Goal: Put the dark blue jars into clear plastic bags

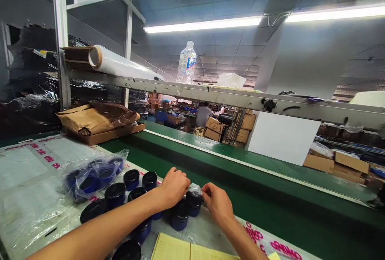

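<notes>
Both hands meet at a small piece of clear plastic film (195, 189) on top of a dark blue, black-lidded round container (194, 205). My left hand (175, 188) has its fingers curled closed at the film's left side. On the other side, the thumb and fingers of my right hand (217, 202) pinch at the film's right edge. Just left of that container stands another of the same kind (179, 215). Several more, such as one with a black lid (115, 195), are spread around and under my left forearm. A clear plastic bag (96, 176) holds more blue containers.
Yellow printed sheets (174, 248) lie at the front. A green conveyor belt (240, 188) runs behind the work surface. A cardboard tray (108, 134) with brown paper sits at back left. Above, a shelf rail carries a film roll (120, 63) and a water bottle (187, 63).
</notes>
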`<state>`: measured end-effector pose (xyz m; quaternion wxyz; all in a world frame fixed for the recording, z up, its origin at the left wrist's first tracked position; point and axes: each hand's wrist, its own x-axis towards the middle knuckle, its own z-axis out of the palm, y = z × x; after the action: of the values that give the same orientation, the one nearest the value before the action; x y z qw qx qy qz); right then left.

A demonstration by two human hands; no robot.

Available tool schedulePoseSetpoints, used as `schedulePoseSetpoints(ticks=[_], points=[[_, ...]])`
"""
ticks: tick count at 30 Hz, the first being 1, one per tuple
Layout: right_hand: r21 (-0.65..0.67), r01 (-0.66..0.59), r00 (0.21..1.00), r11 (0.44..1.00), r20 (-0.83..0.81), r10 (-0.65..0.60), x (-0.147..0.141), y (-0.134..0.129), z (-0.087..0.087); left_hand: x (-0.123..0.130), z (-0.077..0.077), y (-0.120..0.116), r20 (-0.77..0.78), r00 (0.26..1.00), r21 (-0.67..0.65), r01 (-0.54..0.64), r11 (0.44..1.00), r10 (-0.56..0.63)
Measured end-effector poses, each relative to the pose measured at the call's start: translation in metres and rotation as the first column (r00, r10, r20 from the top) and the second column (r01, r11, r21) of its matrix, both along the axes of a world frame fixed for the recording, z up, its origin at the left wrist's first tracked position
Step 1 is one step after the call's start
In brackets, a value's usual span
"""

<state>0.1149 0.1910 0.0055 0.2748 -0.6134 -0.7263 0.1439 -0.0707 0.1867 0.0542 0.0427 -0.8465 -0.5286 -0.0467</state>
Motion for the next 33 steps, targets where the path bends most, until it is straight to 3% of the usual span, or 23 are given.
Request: schedulePoseSetpoints(ticks=[7,15,23,28,33], points=[[-0.024,-0.001,1.000,1.000,-0.005,0.001,0.007,-0.007,-0.001,-0.008,0.000,0.006,-0.010,0.996,-0.076,0.084,0.994,-0.085],[-0.023,0.049,0.999,0.999,-0.006,-0.050,0.001,0.002,-0.006,0.001,-0.002,0.010,-0.013,0.998,-0.080,-0.069,0.994,0.068],[-0.037,0.007,1.000,0.999,-0.028,-0.008,0.008,-0.003,-0.012,-0.007,-0.009,0.015,0.042,0.999,-0.175,0.014,0.984,-0.007],[-0.073,-0.023,0.997,0.997,-0.080,0.017,0.009,0.003,-0.018,-0.001,-0.011,0.014,0.015,0.999,-0.138,-0.039,0.990,0.042],[-0.066,0.005,1.000,0.998,-0.019,-0.006,0.008,0.006,-0.014,0.012,-0.004,0.012,-0.065,0.993,-0.104,-0.106,0.989,0.099]])
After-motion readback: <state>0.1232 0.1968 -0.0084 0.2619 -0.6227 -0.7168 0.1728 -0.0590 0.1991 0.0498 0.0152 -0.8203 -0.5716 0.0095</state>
